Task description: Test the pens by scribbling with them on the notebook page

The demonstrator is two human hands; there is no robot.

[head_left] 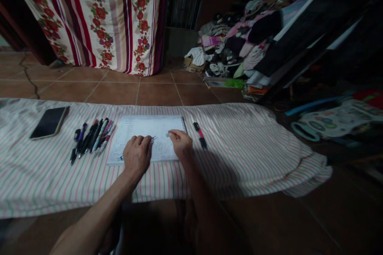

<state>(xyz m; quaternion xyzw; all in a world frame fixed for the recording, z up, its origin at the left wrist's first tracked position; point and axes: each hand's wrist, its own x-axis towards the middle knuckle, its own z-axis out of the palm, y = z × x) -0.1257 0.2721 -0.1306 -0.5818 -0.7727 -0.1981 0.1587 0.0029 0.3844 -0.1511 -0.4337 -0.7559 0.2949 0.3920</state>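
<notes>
A spiral notebook [163, 123] lies open on the striped cloth, its wire binding on the right and faint grey pencil marks on the page. My left hand [137, 153] rests palm down on the page's left half, fingers laid out over the paper. Just past its fingertips is a small dark mark. Over the right half, my right hand [182, 142] pinches a small whitish eraser [168, 134] between thumb and fingers, close to the paper. To the right of the notebook lies a red and black pen [200, 136], apart from both hands.
Left of the notebook is a bunch of several pens [92, 137], with a dark phone [50, 122] further left. The striped cloth [254, 147] covers the long low surface. Beyond stand a floral curtain [113, 20] and a heap of clothes [236, 44] on the tiled floor.
</notes>
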